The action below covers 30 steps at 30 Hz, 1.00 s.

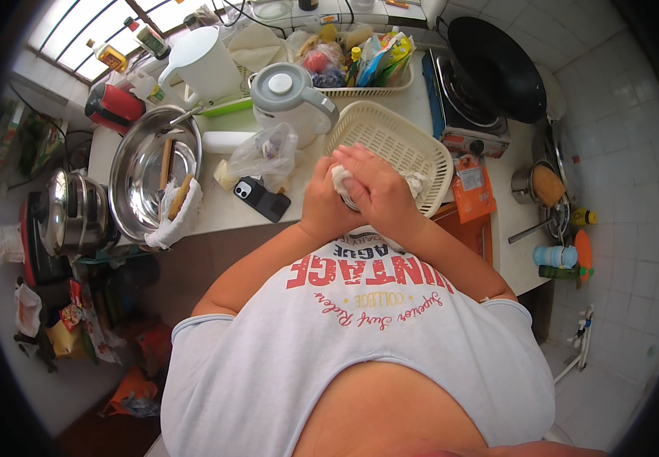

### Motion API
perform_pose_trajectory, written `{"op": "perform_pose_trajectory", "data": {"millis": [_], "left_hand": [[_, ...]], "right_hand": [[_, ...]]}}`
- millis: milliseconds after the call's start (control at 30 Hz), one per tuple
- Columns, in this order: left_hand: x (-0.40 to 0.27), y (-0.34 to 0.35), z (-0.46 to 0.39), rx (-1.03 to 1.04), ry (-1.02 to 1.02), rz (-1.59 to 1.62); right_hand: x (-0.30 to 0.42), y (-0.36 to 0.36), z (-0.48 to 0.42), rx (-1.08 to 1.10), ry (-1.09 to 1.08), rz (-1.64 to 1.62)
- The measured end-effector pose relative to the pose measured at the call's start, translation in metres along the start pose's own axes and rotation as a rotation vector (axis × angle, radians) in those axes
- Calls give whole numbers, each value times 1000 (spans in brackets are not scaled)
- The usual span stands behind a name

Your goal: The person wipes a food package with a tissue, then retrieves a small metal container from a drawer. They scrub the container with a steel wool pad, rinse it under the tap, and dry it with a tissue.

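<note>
Both my hands are together in front of my chest, over the near left edge of a cream plastic basket [386,117]. My left hand [329,208] wraps round a small round object with a shiny rim, mostly hidden. My right hand [378,185] lies over it, pressing a white cloth or paper wad [341,178] against it; which material cannot be told. More crumpled white material [415,183] lies in the basket beside my right hand. Left of my hands are a dark phone [262,199] and a clear plastic bag [266,151] on the white countertop.
A steel basin [155,171] with a white cloth [183,220] over its rim stands left. A grey-lidded kettle [286,100] and a filled basket [409,85] stand behind. At right are a black wok [495,68] on a stove, an orange packet [473,188] and a small steel pot [523,184].
</note>
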<state>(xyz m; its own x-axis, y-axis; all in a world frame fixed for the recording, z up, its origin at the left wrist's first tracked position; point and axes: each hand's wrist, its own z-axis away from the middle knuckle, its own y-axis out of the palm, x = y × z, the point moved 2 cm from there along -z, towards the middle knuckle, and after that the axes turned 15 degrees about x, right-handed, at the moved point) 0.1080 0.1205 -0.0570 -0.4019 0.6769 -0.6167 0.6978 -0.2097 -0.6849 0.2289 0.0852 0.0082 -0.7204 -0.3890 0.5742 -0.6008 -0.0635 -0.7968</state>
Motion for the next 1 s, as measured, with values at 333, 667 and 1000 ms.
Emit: {"op": "perform_pose_trajectory", "data": {"millis": [333,667,1000], "left_hand": [[13,-10,3,7,-392,1240],[9,-3,10,-30,-220,1253],[3,-6,15,152,-101,1430]], "right_hand": [[-76,21,4,-296,381,-1277],[-4,22,-11,-234,67,-749],[-14,19,-12,106,303,-1738]]}}
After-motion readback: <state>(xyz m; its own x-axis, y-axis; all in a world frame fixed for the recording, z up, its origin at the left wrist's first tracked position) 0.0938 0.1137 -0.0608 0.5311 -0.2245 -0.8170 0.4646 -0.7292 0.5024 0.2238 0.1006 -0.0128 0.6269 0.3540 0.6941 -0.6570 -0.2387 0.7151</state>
